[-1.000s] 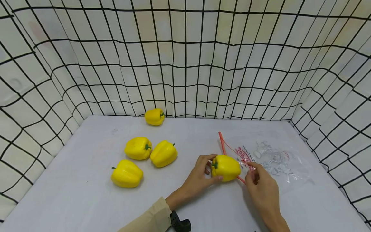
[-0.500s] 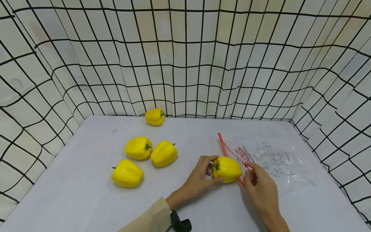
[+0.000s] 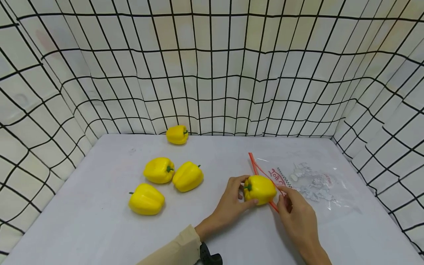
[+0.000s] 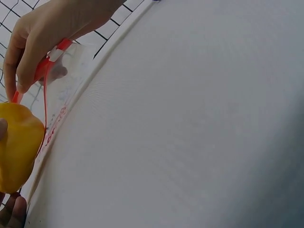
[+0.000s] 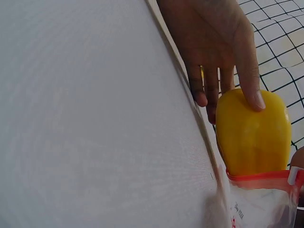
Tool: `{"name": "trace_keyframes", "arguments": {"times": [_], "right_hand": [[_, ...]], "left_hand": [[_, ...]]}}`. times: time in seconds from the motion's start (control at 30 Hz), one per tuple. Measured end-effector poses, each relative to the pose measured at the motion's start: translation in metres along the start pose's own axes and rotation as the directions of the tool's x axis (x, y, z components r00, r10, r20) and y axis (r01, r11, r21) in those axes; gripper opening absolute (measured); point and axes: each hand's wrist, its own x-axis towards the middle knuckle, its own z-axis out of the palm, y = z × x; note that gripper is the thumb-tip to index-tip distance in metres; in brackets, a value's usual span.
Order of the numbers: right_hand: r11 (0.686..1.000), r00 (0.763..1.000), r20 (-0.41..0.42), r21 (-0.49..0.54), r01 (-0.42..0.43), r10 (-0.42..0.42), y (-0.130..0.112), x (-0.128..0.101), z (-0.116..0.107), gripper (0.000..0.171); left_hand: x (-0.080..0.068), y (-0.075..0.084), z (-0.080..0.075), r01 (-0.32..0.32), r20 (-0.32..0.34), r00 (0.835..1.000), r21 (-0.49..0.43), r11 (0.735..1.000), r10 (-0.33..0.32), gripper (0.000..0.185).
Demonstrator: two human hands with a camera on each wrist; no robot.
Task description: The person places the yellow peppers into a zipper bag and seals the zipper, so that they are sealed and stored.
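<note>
Shifted slightly, yellow bell pepper (image 3: 260,189) meets clear plastic bag (image 3: 309,180), entry apparently just begun.
Left hand (image 3: 230,201) grips pepper; right hand (image 3: 299,215) pinches red rim (image 5: 259,176).

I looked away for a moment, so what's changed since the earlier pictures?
The held pepper, in the left hand, has moved slightly upward in the head view, at the mouth of the plastic bag. Nothing was newly gripped or let go: the right hand still pinches the bag's edge, and the four other peppers lie where they were.
</note>
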Motion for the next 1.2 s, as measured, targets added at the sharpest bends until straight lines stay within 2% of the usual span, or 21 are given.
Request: {"name": "trace_keyframes", "arguments": {"times": [0.13, 0.37, 0.63, 0.9, 1.2], "right_hand": [[1.000, 1.000, -0.011, 0.008, 0.025, -0.025, 0.000, 0.001, 0.000, 0.029], [1.000, 1.000, 0.002, 0.006, 0.003, -0.003, -0.001, 0.001, 0.001, 0.029], [0.998, 0.998, -0.031, 0.016, 0.055, -0.054, 0.001, 0.001, 0.000, 0.031], [0.998, 0.998, -0.028, 0.016, 0.060, -0.059, 0.001, -0.001, -0.004, 0.031], [0.999, 0.999, -0.006, -0.002, 0.043, -0.043, -0.001, 0.001, -0.005, 0.029]], "left_hand": [[0.003, 0.003, 0.005, 0.007, -0.043, 0.999, 0.003, 1.000, -0.007, 0.068], [0.012, 0.007, 0.013, 0.016, -0.081, 0.997, -0.010, 1.000, -0.017, 0.068], [0.023, 0.011, 0.024, 0.033, -0.123, 0.992, -0.027, 0.999, -0.036, 0.067], [0.026, 0.010, 0.032, 0.043, -0.124, 0.991, -0.041, 0.998, -0.048, 0.068], [0.028, 0.004, 0.031, -0.009, -0.112, 0.994, 0.003, 1.000, 0.009, 0.071]]}}
